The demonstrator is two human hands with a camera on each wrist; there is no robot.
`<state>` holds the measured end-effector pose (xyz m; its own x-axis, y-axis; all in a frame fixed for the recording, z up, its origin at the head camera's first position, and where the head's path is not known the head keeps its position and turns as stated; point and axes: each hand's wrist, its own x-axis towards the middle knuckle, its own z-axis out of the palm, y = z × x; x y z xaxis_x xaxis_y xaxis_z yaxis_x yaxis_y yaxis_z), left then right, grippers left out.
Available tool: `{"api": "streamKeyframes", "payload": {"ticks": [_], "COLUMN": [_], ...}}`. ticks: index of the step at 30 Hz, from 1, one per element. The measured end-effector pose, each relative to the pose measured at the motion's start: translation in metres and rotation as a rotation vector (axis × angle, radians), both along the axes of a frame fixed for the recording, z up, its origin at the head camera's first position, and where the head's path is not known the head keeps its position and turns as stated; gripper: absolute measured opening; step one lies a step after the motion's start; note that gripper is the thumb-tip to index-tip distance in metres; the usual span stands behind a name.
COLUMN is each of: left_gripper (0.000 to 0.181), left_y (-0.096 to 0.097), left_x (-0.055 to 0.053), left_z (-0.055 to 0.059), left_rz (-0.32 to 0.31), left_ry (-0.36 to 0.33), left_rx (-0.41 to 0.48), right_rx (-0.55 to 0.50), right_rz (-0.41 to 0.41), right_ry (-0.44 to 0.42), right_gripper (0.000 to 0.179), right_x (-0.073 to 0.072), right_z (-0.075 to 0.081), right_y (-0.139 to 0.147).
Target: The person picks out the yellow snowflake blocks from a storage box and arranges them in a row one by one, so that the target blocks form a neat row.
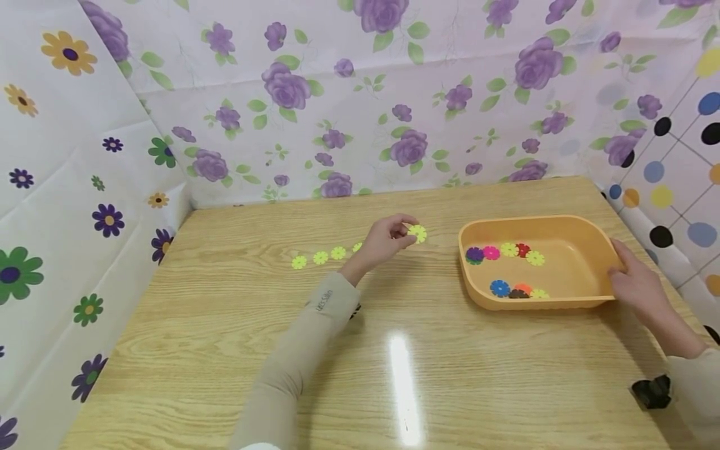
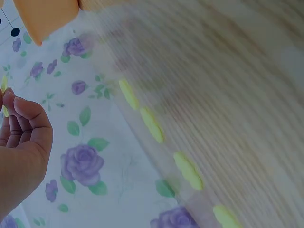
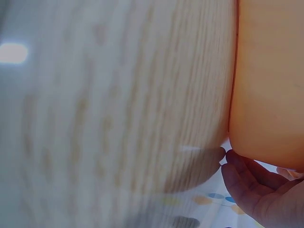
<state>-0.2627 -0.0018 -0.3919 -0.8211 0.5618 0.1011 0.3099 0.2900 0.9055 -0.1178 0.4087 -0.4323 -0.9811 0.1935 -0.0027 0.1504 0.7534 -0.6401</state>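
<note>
the left hand (image 1: 388,236) pinches a yellow disc (image 1: 417,234); the fingers hide a bit of it, and the left wrist view cuts it off. a row of yellow discs (image 1: 320,257) lies left of this hand, which hides part of the nearest one in the head view. the right hand (image 1: 638,281) holds the side of the orange tub (image 1: 579,250) next to it. in the tub, away from that hand, bright discs (image 1: 500,287) overlap, and the front wall hides parts of some. the wood table (image 1: 439,350) has room between left hand and tub, and its back edge is past both hands
</note>
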Motion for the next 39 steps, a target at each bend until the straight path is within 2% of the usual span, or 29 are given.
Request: {"api": "streamKeyframes", "payload": {"ticks": [6, 9, 13, 17, 20, 24, 28, 39], "left_gripper": [0.030, 0.029, 0.027, 0.027, 0.028, 0.029, 0.028, 0.028], "left_y": [-0.023, -0.034, -0.049, -0.065, -0.077, -0.097, -0.118, -0.161], "left_x": [0.009, 0.003, -0.010, -0.016, -0.013, -0.016, -0.022, -0.014], "left_z": [0.025, 0.020, 0.004, -0.001, 0.005, 0.007, 0.001, 0.002], "left_rz": [0.026, 0.047, 0.079, 0.100, 0.120, 0.166, 0.208, 0.287], "left_ry": [0.004, 0.006, -0.011, -0.022, -0.032, -0.033, -0.016, -0.012], "left_rx": [-0.011, -0.010, 0.006, 0.016, -0.013, -0.066, -0.104, -0.190], "right_rx": [0.001, 0.004, 0.013, 0.018, 0.015, 0.019, 0.024, 0.015], "right_rz": [0.004, 0.003, 0.004, 0.001, -0.003, -0.007, -0.010, -0.006], "right_ry": [-0.011, -0.010, -0.003, -0.001, -0.010, -0.009, 0.002, 0.009], "right_gripper": [0.055, 0.055, 0.055, 0.055, 0.055, 0.055, 0.055, 0.054], "right_x": [0.000, 0.000, 0.000, 0.000, 0.001, 0.001, 0.000, 0.000], "right_z": [-0.001, 0.000, 0.001, 0.001, 0.001, 0.002, 0.001, 0.000], "right_y": [0.001, 0.001, 0.002, 0.002, 0.002, 0.001, 0.000, 0.000]}}
